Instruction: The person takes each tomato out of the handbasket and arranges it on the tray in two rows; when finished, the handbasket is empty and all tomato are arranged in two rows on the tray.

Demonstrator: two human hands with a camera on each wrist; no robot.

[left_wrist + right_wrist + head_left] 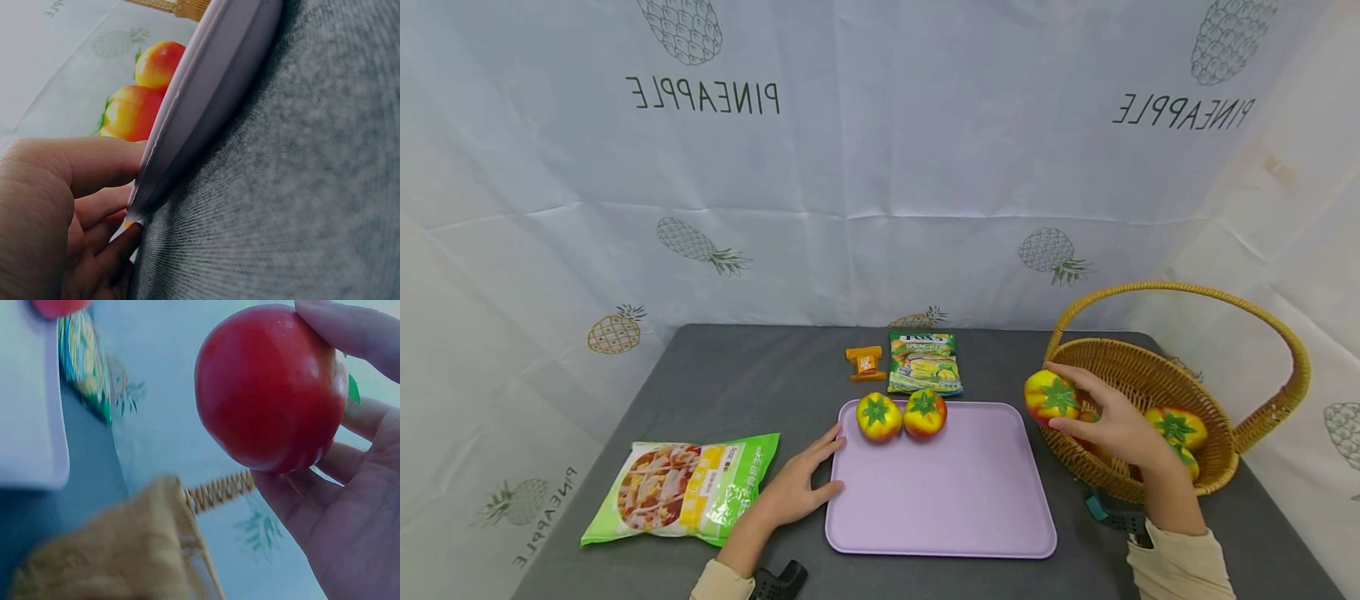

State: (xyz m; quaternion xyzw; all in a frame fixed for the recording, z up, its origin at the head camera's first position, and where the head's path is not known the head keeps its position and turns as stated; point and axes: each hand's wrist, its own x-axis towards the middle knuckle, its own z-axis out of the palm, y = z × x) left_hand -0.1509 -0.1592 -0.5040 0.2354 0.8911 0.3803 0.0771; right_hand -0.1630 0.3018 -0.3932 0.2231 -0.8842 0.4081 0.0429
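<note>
My right hand [1112,421] holds a yellow-and-red tomato [1051,395] with a green star-shaped leaf, above the left rim of the wicker basket [1221,467]. In the right wrist view, its smooth red underside [269,390] faces the camera, thumb and fingers around it. More tomatoes [1177,428] lie inside the basket, partly hidden by that hand and wrist. My left hand [797,487] touches the left edge of the lilac tray [940,500] with spread fingers. On the tray's far left part sit two tomatoes, one [878,417] beside the other [925,414].
A green-and-white food bag [681,490] lies left of my left hand. Behind the tray are a small orange packet [866,364] and a green candy bag [924,363]. The basket's tall handle [1187,287] arches up at the right. A pineapple-print cloth [880,167] hangs behind the table.
</note>
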